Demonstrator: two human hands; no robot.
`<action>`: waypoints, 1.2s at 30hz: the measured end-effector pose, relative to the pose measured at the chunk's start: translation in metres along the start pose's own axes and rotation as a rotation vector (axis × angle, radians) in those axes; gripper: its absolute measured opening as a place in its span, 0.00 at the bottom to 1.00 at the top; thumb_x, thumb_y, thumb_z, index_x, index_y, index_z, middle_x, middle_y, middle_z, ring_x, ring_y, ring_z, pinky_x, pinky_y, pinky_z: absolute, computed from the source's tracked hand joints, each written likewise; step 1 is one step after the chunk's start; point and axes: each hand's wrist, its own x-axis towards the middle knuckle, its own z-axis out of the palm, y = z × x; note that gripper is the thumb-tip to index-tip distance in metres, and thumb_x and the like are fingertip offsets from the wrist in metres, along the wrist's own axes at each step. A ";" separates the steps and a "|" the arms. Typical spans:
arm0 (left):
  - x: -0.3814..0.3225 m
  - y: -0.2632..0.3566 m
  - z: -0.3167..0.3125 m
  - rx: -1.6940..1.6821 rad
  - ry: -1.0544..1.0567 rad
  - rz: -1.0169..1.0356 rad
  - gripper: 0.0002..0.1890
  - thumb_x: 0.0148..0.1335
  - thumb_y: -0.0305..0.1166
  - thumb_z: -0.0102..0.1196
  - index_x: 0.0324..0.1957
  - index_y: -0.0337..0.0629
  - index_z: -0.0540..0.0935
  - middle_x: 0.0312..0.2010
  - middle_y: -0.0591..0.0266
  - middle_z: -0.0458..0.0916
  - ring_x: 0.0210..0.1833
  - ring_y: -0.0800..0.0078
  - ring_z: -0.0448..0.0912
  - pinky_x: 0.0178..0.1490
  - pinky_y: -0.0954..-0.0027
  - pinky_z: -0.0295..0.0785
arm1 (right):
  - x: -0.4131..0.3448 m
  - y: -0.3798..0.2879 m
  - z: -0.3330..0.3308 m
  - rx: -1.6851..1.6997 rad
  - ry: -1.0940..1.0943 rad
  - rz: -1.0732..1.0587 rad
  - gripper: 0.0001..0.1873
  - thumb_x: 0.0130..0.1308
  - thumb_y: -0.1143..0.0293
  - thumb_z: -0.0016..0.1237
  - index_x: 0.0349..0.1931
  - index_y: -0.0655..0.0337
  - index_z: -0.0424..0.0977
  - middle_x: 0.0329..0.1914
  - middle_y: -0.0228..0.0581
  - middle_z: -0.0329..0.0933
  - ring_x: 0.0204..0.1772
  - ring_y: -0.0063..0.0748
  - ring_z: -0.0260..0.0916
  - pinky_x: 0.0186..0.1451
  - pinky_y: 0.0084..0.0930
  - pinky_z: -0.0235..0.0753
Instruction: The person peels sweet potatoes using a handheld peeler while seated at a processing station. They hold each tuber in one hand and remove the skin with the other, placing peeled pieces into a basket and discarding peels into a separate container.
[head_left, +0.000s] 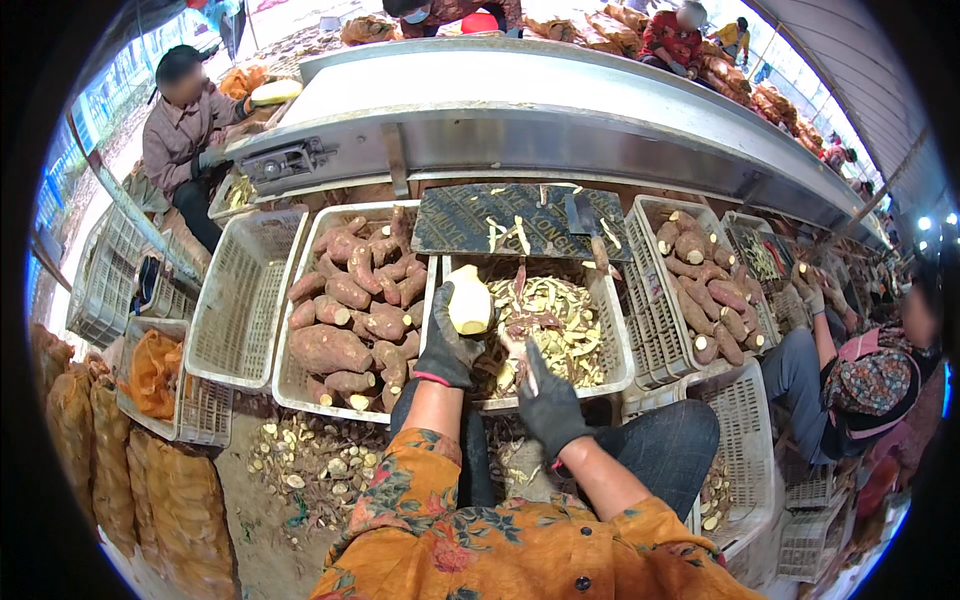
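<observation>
My left hand (450, 349), in a dark glove, grips a peeled pale sweet potato (471, 300) above the near-left part of a crate of peelings (619, 352). To its right, my gloved right hand (551, 401) is closed around a small tool, probably a peeler (520, 360), whose blurred head points up toward the tuber. Pale and reddish peelings (555, 322) fill the crate below. A dark printed board (480, 217) lies across the crate's far edge, with a cleaver (589, 229) and peel scraps on it. Unpeeled sweet potatoes (330, 349) fill the crate at left.
A metal conveyor trough (525, 135) runs across beyond the crates. Another crate of sweet potatoes (652, 330) stands right, an upright plastic crate (199, 330) left. Co-workers sit at left (176, 135) and right (862, 375). Filled sacks (180, 502) stand lower left; trimmed ends litter the floor.
</observation>
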 end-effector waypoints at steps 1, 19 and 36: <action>-0.011 0.002 0.016 -0.064 0.012 -0.015 0.23 0.68 0.43 0.47 0.59 0.39 0.74 0.43 0.61 0.82 0.40 0.67 0.83 0.45 0.67 0.80 | 0.009 -0.003 -0.013 -0.085 0.043 -0.044 0.37 0.65 0.67 0.44 0.74 0.54 0.48 0.35 0.58 0.77 0.36 0.57 0.76 0.44 0.46 0.75; -0.019 0.011 0.030 -0.203 -0.030 -0.065 0.22 0.68 0.45 0.49 0.56 0.42 0.76 0.42 0.61 0.82 0.43 0.66 0.81 0.48 0.63 0.78 | 0.043 -0.045 -0.023 0.126 0.122 -0.087 0.33 0.64 0.70 0.48 0.70 0.57 0.56 0.50 0.61 0.76 0.48 0.59 0.76 0.50 0.44 0.76; -0.023 0.019 0.035 -0.224 -0.194 -0.044 0.26 0.64 0.49 0.51 0.57 0.42 0.73 0.45 0.57 0.80 0.45 0.62 0.80 0.50 0.60 0.77 | 0.075 -0.036 -0.011 0.178 0.203 -0.377 0.31 0.62 0.68 0.46 0.67 0.62 0.60 0.56 0.61 0.73 0.53 0.61 0.74 0.58 0.43 0.72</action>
